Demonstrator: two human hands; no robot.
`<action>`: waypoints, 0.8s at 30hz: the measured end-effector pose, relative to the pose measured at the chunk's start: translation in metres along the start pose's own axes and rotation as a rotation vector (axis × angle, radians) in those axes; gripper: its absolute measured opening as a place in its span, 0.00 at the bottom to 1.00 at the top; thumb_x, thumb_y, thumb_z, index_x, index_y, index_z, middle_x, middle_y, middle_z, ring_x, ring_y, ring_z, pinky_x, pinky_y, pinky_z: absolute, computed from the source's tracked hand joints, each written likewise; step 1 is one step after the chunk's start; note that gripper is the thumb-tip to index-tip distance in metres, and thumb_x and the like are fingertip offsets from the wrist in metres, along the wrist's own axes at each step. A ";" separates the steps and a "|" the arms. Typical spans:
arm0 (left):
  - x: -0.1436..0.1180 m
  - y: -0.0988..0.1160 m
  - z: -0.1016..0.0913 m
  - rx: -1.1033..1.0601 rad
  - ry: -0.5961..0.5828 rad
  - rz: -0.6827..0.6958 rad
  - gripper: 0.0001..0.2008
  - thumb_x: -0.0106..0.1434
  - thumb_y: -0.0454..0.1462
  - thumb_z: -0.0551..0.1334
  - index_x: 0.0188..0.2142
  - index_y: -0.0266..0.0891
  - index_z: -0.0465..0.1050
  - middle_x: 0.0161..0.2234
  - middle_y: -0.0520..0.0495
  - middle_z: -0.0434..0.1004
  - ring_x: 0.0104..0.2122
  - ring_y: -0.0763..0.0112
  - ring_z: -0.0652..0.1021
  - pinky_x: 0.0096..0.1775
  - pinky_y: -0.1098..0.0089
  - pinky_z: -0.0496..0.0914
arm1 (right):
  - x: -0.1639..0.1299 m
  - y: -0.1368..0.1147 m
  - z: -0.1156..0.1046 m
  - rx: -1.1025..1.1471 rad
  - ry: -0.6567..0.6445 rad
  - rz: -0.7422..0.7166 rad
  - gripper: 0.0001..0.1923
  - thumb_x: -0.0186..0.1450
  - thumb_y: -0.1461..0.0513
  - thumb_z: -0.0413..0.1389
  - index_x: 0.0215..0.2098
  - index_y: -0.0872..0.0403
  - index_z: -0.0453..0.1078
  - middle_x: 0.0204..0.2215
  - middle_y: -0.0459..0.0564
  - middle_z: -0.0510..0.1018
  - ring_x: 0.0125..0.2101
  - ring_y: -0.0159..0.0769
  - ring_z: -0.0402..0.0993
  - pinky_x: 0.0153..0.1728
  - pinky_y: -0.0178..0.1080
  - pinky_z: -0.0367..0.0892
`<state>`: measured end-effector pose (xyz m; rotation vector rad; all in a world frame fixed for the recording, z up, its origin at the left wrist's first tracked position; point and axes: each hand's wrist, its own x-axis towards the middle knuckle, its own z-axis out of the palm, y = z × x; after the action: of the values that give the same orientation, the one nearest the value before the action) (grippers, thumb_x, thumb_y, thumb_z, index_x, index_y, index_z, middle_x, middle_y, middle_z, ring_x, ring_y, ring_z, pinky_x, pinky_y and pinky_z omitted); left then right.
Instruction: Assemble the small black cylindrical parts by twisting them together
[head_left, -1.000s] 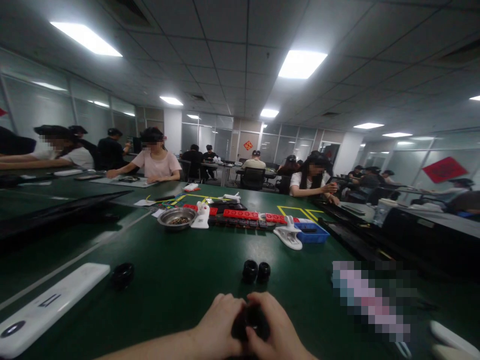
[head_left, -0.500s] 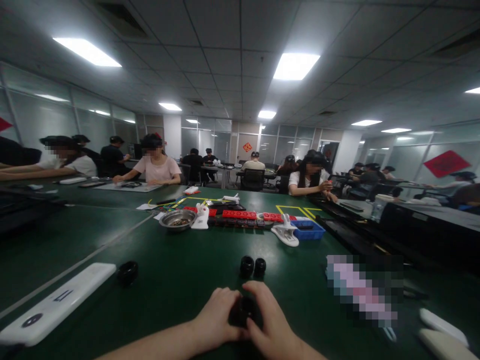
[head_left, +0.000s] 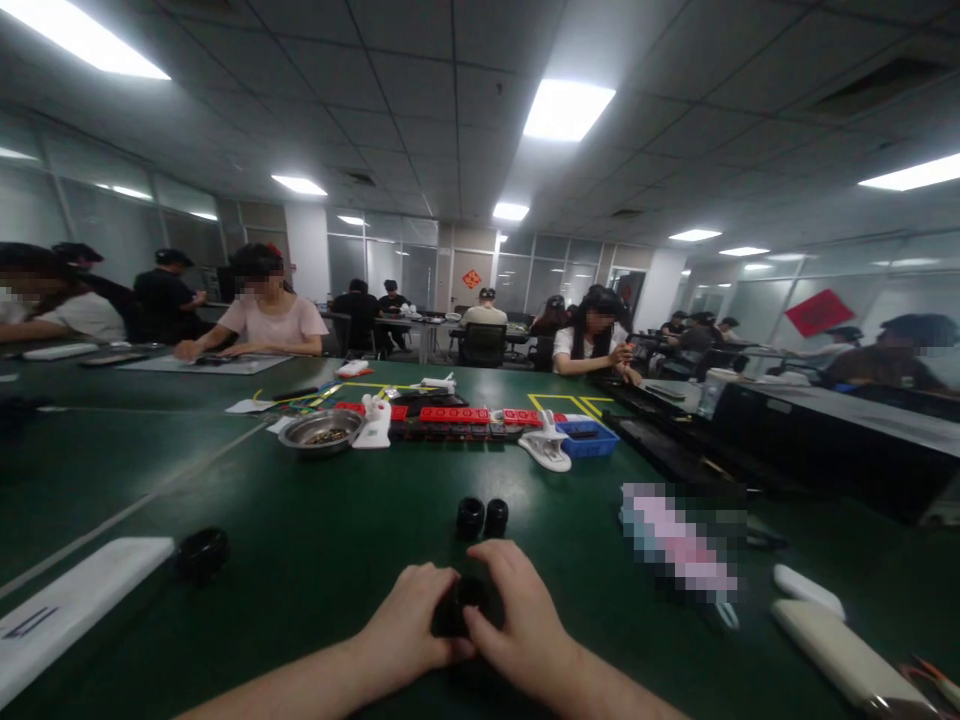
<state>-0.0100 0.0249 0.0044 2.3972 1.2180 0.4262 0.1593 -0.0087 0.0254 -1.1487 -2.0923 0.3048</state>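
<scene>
Low in front of me, over the green surface (head_left: 322,540), a dark, rounded piece (head_left: 471,592) sits between my two hands. My left hand (head_left: 416,620) closes on it from one side; my right hand (head_left: 517,625) curves around the other, thumb across it, forefinger arched above. My fingers and the shadow hide most of its shape. Just beyond my knuckles stand a pair of black wheel-like pieces (head_left: 470,518), side by side. Well apart to my left lies another black ring (head_left: 202,555), near the end of a long white case (head_left: 82,610). Farther off I see a metal bowl (head_left: 295,433) holding small bits, a row of red blocks (head_left: 454,415) and a blue tray (head_left: 592,448).
</scene>
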 end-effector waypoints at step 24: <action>0.000 0.004 -0.007 -0.039 -0.010 -0.057 0.17 0.47 0.48 0.64 0.32 0.40 0.66 0.33 0.49 0.69 0.35 0.62 0.69 0.35 0.68 0.61 | -0.006 0.012 0.010 0.057 0.023 -0.067 0.26 0.56 0.64 0.53 0.52 0.54 0.54 0.47 0.55 0.66 0.47 0.44 0.63 0.48 0.46 0.61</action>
<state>-0.0103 0.0237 0.0121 2.3231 1.2579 0.4161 0.1621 -0.0053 0.0091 -1.0417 -2.0837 0.3166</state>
